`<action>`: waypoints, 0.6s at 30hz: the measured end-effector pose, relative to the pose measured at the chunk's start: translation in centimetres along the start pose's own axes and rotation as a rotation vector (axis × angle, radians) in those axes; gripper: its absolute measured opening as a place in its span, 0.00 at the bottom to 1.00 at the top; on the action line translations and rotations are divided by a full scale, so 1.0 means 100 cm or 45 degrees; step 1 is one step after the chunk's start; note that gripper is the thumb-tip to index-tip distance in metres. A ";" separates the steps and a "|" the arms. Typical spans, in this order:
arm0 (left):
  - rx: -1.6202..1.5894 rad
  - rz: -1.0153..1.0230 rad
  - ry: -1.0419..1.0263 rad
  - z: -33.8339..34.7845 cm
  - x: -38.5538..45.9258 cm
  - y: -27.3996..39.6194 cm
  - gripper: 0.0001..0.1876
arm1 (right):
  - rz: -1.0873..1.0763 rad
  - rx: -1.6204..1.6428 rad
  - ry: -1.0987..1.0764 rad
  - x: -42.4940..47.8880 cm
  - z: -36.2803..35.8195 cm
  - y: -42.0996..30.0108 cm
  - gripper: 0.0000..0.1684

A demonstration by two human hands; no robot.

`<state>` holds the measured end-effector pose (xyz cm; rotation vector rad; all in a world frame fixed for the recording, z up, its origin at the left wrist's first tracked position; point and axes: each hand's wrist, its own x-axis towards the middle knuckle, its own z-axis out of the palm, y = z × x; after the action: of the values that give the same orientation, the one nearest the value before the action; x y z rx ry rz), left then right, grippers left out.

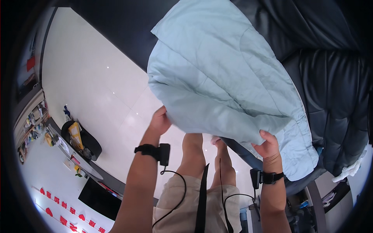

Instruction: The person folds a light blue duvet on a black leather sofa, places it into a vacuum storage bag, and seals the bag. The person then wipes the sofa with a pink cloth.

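A pale blue quilt (204, 72) lies spread over a black leather sofa (329, 99), its near edge lifted and folded back towards me. My left hand (161, 121) grips the quilt's left near edge, above the floor. At the right, my right hand (266, 144) pinches the same near edge between thumb and fingers. Between the hands the raised edge spans my legs. Fabric hides some of the fingertips of both hands. The quilt's right side hangs down along the sofa seat.
Pale glossy floor tiles (96, 75) stretch to the left. Beyond stand a black bin-like container (81, 139) holding a yellow item, a low cabinet, and a dark television (100, 199). Red decorations with hearts and writing hang on the wall. White cloth (349, 169) lies at the sofa's right end.
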<state>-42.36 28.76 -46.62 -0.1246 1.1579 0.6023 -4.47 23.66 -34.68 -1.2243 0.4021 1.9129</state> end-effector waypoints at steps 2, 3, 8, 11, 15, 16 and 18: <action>0.011 -0.051 0.131 0.014 -0.031 0.045 0.24 | -0.073 0.018 -0.077 0.005 -0.009 -0.011 0.20; 0.069 0.176 0.181 0.020 -0.042 0.064 0.24 | -0.122 0.037 -0.054 0.011 -0.003 -0.019 0.19; -0.349 0.714 -0.509 0.128 -0.036 0.166 0.21 | -0.444 0.061 -0.440 0.055 0.024 -0.054 0.23; 0.056 0.786 -0.177 0.126 -0.001 0.188 0.26 | -0.468 -0.325 -0.150 0.047 0.064 -0.064 0.27; 1.690 1.025 0.642 0.081 0.058 0.165 0.33 | -0.455 -1.025 0.228 0.043 0.037 -0.066 0.28; 1.635 0.956 0.611 0.075 0.068 0.160 0.32 | -0.508 -1.204 0.344 0.048 0.009 -0.065 0.28; 1.532 0.864 0.626 0.072 0.074 0.147 0.30 | -0.632 -1.486 0.578 0.051 -0.021 -0.078 0.28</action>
<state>-41.97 46.75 -47.12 1.2476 1.8851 0.3643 1.80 29.52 -38.90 -2.2260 -0.8723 1.3549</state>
